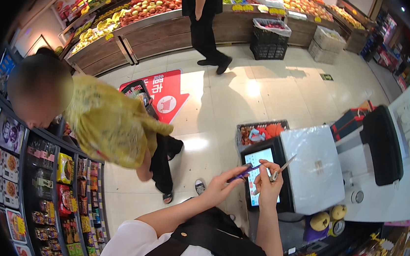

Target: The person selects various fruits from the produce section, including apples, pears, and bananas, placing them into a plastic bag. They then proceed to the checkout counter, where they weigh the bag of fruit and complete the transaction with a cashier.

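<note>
In front of my body, over a touchscreen [261,159], both hands meet at a thin purple object [239,176]. My left hand [221,185] pinches its near end between thumb and fingers. The fingertips of my right hand [269,188] are at its other end. That hand also holds a pointed metal tool, apparently scissors [286,164], with the tip up and to the right; fingers hide much of its handle. What the purple object is cannot be made out.
A white plastic-wrapped box [312,168] lies right of the screen. A crate [241,131] with red and blue items stands beyond. At left, a person in a yellow top [109,119] bends by snack shelves [49,172]. Another person [204,20] is near fruit stands [154,4].
</note>
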Demonstrator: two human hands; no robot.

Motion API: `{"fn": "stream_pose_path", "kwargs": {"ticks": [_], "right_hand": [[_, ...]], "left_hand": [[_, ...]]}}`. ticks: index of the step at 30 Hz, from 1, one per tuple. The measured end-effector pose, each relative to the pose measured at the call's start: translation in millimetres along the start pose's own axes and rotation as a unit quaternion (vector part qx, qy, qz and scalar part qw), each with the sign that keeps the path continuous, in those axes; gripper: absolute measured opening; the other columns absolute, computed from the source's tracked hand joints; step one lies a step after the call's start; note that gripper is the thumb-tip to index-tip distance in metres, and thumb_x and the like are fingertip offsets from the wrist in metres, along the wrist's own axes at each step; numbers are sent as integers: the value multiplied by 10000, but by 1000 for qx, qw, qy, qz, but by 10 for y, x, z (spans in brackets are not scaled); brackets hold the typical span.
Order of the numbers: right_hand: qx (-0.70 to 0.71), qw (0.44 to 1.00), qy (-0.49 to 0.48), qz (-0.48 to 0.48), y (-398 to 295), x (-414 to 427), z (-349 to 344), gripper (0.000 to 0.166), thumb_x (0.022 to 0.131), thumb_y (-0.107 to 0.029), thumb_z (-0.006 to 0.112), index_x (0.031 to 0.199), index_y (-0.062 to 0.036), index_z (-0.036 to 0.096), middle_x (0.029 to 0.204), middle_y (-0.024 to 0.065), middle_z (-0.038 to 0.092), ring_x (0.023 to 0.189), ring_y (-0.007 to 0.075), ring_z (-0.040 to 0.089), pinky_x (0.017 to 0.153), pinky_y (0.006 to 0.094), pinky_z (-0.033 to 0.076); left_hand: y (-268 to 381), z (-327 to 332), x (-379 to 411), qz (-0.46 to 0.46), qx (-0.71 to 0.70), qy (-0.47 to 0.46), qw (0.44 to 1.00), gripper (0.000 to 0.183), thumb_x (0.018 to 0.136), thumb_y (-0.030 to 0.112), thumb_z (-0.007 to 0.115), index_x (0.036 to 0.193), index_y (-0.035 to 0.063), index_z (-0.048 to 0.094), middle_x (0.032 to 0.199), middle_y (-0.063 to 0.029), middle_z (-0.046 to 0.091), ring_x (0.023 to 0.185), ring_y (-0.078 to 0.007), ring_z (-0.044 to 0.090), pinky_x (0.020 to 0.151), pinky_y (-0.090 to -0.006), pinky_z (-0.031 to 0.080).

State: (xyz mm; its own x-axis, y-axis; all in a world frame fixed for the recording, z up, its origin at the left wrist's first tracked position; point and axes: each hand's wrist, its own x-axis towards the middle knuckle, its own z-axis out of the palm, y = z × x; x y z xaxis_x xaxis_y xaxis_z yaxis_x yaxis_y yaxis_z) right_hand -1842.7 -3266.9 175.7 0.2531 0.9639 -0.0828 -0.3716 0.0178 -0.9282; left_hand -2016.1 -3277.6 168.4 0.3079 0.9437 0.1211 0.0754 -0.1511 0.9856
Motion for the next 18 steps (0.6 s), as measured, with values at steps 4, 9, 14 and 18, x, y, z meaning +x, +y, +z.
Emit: {"fn": "stream_pose_path", "kwargs": {"ticks": [4,9,14,18], "right_hand": [[52,998,-37,24,-15,364,342,60,1007,-80,570,1060,-99,550,1284,125,610,709,33,574,398,172,344],[103,990,-88,39,-211,843,1090,78,1015,-62,535,1067,-96,489,1330,218,582,802,142,647,477,191,458],[-1,987,-155,-46,77,1382,2108,63,1013,-75,539,1050,-91,490,1287,199,602,781,78,599,536,168,450],[-104,959,-251,-84,561,1683,2905,82,1007,-38,537,1075,-47,491,1279,197,602,722,45,506,619,190,433]], "left_hand": [[-6,-263,334,136,76,15,988,419,931,55,669,1345,73,609,1105,-124,699,898,-273,635,815,-359,507],[-24,-935,935,312,89,36,945,406,900,40,687,1302,57,632,1155,-115,690,946,-285,641,883,-385,478],[-119,-1950,1233,261,70,67,960,438,929,42,666,1351,50,548,1136,-118,674,1017,-269,655,909,-375,479],[-231,-2682,1339,95,-201,80,972,421,1019,98,574,1383,43,370,1005,-99,648,902,-158,633,789,-277,494]]}}
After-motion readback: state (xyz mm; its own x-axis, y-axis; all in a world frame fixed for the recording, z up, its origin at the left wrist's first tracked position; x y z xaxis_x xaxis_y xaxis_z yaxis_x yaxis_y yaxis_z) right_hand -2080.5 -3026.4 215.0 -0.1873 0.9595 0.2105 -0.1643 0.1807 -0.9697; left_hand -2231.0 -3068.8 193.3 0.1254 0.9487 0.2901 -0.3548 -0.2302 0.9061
